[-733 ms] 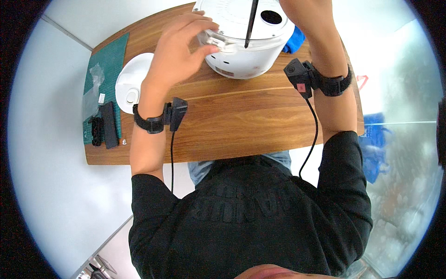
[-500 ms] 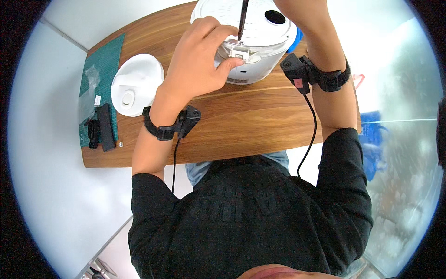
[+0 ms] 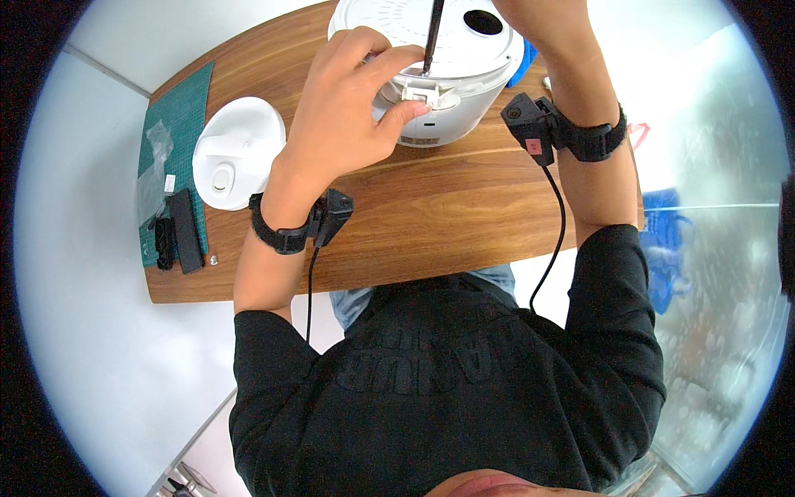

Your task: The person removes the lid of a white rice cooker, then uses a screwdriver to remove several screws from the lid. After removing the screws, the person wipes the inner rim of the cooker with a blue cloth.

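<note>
A white rounded appliance [image 3: 464, 118], looking like a rice cooker, stands at the far edge of the view. Its top has a dark round opening [image 3: 483, 23]. My left hand [image 3: 339, 108] is closed at its near rim, thumb below and forefinger above a small white latch piece [image 3: 421, 94]. The dark shaft of a screwdriver [image 3: 432, 37] comes down from the top edge, its tip at the rim just above the latch. My right hand [image 3: 538, 15] reaches over the appliance's right side; its fingers and the screwdriver's handle are outside the picture.
Left on the wooden table [image 3: 464, 207] lies a white oval cover [image 3: 255, 128]. Beside it, a green cutting mat [image 3: 186, 95] carries clear plastic wrap [image 3: 156, 161] and a dark bar-shaped object [image 3: 185, 232]. A small shiny piece [image 3: 214, 260] lies nearby. Cables hang from both wrist straps.
The appliance and table things appear shifted slightly left, and the left hand with them. The left hand keeps its grip on the latch, and the screwdriver tip stays at the rim.
</note>
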### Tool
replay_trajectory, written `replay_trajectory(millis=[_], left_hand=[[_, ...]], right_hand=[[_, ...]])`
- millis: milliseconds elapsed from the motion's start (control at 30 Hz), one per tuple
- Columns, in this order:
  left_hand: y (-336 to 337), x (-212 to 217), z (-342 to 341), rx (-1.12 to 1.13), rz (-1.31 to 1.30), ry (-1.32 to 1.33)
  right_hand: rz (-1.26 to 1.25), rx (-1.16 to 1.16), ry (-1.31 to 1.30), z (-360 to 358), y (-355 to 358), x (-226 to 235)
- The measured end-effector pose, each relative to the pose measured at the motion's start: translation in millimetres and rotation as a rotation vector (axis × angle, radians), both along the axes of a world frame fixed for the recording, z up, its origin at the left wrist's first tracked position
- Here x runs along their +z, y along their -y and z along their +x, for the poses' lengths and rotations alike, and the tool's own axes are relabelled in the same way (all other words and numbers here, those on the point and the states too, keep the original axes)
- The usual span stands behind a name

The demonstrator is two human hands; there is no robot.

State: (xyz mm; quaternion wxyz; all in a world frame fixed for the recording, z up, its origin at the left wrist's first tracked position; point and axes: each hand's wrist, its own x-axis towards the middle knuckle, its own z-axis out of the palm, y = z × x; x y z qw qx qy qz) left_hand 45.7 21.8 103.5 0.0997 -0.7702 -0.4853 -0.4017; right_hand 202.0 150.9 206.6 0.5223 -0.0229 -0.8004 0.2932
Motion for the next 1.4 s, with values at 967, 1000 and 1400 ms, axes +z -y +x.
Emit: replay_trajectory(millis=[967, 1000, 1400], left_hand=[[-26.5, 23.5, 10.0, -0.183, -0.367, 0.525], [-28.0, 21.8, 10.6, -0.153, -0.357, 0.534], [-33.0, 19.3, 13.4, -0.168, -0.332, 0.643]], right_hand=[[0.100, 0.265, 0.180, 4.8, -19.0, 8.3], [0.056, 0.265, 0.175, 5.7, -13.4, 9.7], [-0.116, 0.044, 0.273, 25.7, 16.4, 25.8]])
